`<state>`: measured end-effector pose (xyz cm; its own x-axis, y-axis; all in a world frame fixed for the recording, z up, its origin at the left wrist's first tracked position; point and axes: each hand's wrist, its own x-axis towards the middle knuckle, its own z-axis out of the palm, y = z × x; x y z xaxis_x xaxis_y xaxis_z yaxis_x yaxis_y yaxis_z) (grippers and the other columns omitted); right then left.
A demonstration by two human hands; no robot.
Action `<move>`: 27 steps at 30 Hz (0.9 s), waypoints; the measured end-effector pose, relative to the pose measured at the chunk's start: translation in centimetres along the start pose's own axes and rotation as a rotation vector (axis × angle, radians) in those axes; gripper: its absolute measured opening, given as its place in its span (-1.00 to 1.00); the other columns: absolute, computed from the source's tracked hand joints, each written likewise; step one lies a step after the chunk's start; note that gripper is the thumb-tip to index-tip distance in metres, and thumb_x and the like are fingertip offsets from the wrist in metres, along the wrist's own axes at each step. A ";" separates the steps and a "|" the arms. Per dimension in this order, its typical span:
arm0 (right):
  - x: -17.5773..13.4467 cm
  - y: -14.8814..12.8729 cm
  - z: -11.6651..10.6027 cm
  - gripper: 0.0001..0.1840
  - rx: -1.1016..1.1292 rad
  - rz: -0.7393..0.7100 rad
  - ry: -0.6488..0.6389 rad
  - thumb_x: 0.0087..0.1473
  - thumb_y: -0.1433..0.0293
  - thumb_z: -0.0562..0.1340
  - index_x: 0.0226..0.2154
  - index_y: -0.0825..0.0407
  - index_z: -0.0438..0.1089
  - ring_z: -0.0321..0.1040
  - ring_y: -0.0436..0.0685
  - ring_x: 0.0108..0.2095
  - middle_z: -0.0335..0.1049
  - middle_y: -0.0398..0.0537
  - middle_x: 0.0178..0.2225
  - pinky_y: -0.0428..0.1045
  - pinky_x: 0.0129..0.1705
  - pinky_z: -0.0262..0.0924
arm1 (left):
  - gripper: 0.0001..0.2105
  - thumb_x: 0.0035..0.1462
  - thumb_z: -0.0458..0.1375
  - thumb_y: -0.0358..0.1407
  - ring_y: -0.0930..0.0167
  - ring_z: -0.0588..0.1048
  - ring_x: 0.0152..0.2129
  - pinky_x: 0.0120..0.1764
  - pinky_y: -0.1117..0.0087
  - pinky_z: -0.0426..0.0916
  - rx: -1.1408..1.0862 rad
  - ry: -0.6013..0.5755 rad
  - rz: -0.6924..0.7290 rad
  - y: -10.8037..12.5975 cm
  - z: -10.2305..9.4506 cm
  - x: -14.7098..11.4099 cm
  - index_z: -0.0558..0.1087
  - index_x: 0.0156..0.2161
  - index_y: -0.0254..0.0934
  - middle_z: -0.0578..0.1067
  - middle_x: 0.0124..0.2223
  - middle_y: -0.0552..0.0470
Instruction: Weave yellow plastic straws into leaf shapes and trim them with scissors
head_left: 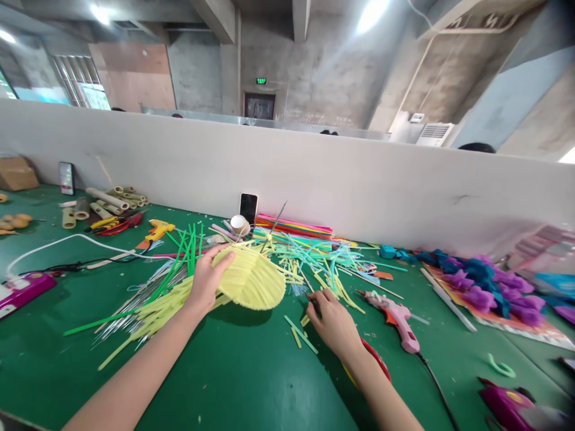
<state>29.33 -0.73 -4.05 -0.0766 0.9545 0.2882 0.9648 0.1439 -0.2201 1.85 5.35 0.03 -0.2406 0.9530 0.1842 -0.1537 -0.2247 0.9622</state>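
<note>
My left hand (209,278) grips the edge of a pale yellow, leaf-shaped piece (258,278) that looks made of fuzzy pipe cleaners laid side by side. A dark thin stem (279,216) rises behind it. My right hand (332,320) is closed low over the table, apart from the leaf; a thin dark tip pokes out of its fingers, and the rest of what it holds is hidden. Red and yellow handles (377,359) show partly under my right forearm. Short yellow and green pipe cleaner offcuts (300,335) lie beside that hand.
Loose yellow pipe cleaners (166,311) lie at left, with a yellow glue gun (159,229) behind. A pink glue gun (398,317) lies at right, its cord trailing. Purple fuzzy flowers (485,293), bamboo pieces (108,200) and a phone (248,208) stand around a white partition (381,191).
</note>
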 end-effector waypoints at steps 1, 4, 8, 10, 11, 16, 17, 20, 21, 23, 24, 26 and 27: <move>0.0 0.1 0.1 -0.76 -0.005 -0.002 -0.001 0.22 0.36 0.02 -0.22 0.03 0.37 0.40 0.10 -0.36 0.36 0.03 -0.23 -0.06 -0.41 0.12 | -0.51 -0.15 0.34 -0.11 0.24 0.56 -0.28 -0.21 0.30 0.42 -0.027 -0.023 -0.040 0.0 0.1 -0.1 0.49 -0.09 -0.32 0.58 -0.15 -0.11; 0.1 0.4 0.2 -0.74 0.005 0.005 -0.008 0.22 0.41 0.01 -0.16 0.05 0.39 0.41 0.13 -0.33 0.37 0.08 -0.20 -0.04 -0.40 0.15 | -0.50 -0.18 0.35 -0.11 0.25 0.57 -0.33 -0.25 0.30 0.43 -0.085 -0.122 -0.144 0.1 0.3 -0.4 0.49 -0.10 -0.32 0.59 -0.21 -0.10; 0.2 0.3 0.0 -0.73 0.077 0.031 -0.020 0.20 0.44 0.02 -0.16 0.05 0.39 0.43 0.14 -0.26 0.42 0.08 -0.20 -0.05 -0.31 0.18 | -0.51 -0.12 0.34 -0.16 0.24 0.58 -0.33 -0.25 0.30 0.43 -0.122 -0.304 -0.269 0.2 0.7 -1.1 0.47 -0.04 -0.29 0.60 -0.21 -0.09; 0.2 0.3 0.0 -0.75 0.097 0.036 -0.015 0.20 0.42 0.02 -0.19 0.07 0.39 0.43 0.15 -0.26 0.44 0.06 -0.24 -0.05 -0.28 0.18 | -0.56 -0.08 0.32 -0.19 0.28 0.57 -0.34 -0.27 0.33 0.43 -0.133 -0.383 -0.318 0.4 0.8 -1.4 0.47 -0.05 -0.28 0.60 -0.22 -0.08; 0.2 0.3 0.1 -0.75 0.102 0.032 -0.008 0.20 0.40 0.03 -0.20 0.07 0.39 0.43 0.15 -0.26 0.45 0.06 -0.25 -0.05 -0.28 0.18 | -0.58 -0.06 0.31 -0.20 0.29 0.57 -0.35 -0.28 0.35 0.42 -0.138 -0.421 -0.338 0.6 0.8 -1.6 0.47 -0.06 -0.27 0.60 -0.23 -0.07; 0.1 0.5 0.9 -0.75 0.133 -0.002 -0.003 0.20 0.27 0.05 -0.24 0.01 0.39 0.41 0.11 -0.38 0.47 -0.01 -0.32 -0.07 -0.35 0.15 | -0.61 -0.06 0.29 -0.21 0.32 0.56 -0.41 -0.34 0.37 0.41 -0.078 -0.602 -0.448 1.0 0.9 -2.3 0.49 -0.08 -0.25 0.59 -0.27 -0.05; 0.1 0.5 1.0 -0.76 0.141 -0.003 -0.003 0.20 0.27 0.06 -0.28 0.01 0.40 0.40 0.10 -0.40 0.47 -0.03 -0.34 -0.07 -0.36 0.14 | -0.61 -0.06 0.30 -0.20 0.32 0.56 -0.41 -0.35 0.38 0.41 -0.050 -0.634 -0.465 1.0 1.0 -2.5 0.49 -0.08 -0.25 0.59 -0.28 -0.04; 0.0 0.3 1.1 -0.76 0.167 -0.006 0.029 0.18 0.30 0.07 -0.38 0.00 0.40 0.36 0.08 -0.40 0.44 -0.04 -0.38 -0.09 -0.37 0.13 | -0.62 -0.07 0.30 -0.20 0.32 0.56 -0.40 -0.34 0.38 0.41 -0.002 -0.699 -0.487 0.9 1.2 -2.9 0.51 -0.09 -0.24 0.59 -0.27 -0.05; -0.1 0.1 1.0 -0.76 0.173 -0.003 0.042 0.17 0.31 0.07 -0.40 0.00 0.40 0.35 0.08 -0.39 0.43 -0.05 -0.39 -0.10 -0.37 0.13 | -0.62 -0.08 0.30 -0.20 0.32 0.56 -0.40 -0.34 0.38 0.42 0.000 -0.707 -0.488 0.8 1.2 -3.0 0.51 -0.10 -0.24 0.60 -0.27 -0.05; -0.1 -0.1 1.0 -0.76 0.182 0.004 0.055 0.16 0.32 0.07 -0.42 0.00 0.40 0.34 0.08 -0.38 0.42 -0.05 -0.40 -0.10 -0.38 0.12 | -0.62 -0.08 0.30 -0.19 0.32 0.56 -0.40 -0.34 0.38 0.42 -0.002 -0.716 -0.490 0.7 1.3 -3.1 0.52 -0.10 -0.24 0.60 -0.27 -0.05; -0.1 -0.2 1.0 -0.76 0.189 0.004 0.055 0.15 0.33 0.08 -0.43 0.00 0.40 0.33 0.08 -0.38 0.41 -0.05 -0.41 -0.10 -0.38 0.12 | -0.62 -0.08 0.30 -0.19 0.32 0.56 -0.40 -0.34 0.38 0.42 -0.002 -0.717 -0.491 0.7 1.3 -3.1 0.52 -0.10 -0.25 0.60 -0.27 -0.05; -0.1 -0.3 1.0 -0.77 0.210 -0.009 0.056 0.14 0.34 0.09 -0.44 0.01 0.41 0.32 0.08 -0.38 0.40 -0.06 -0.42 -0.10 -0.38 0.12 | -0.62 -0.07 0.29 -0.20 0.32 0.56 -0.40 -0.33 0.37 0.42 -0.005 -0.714 -0.496 0.7 1.3 -3.1 0.51 -0.10 -0.25 0.60 -0.27 -0.05; -0.1 -0.3 1.1 -0.77 0.222 -0.020 0.061 0.14 0.35 0.09 -0.44 0.01 0.41 0.32 0.08 -0.38 0.40 -0.06 -0.42 -0.10 -0.37 0.12 | -0.62 -0.07 0.29 -0.20 0.32 0.56 -0.40 -0.33 0.37 0.42 -0.010 -0.714 -0.500 0.7 1.3 -3.1 0.51 -0.09 -0.25 0.60 -0.27 -0.05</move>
<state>28.81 -0.53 -5.02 -0.0736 0.9344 0.3487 0.8837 0.2232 -0.4115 3.73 2.50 0.37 0.5151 0.8391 -0.1749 -0.0895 0.2556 0.9626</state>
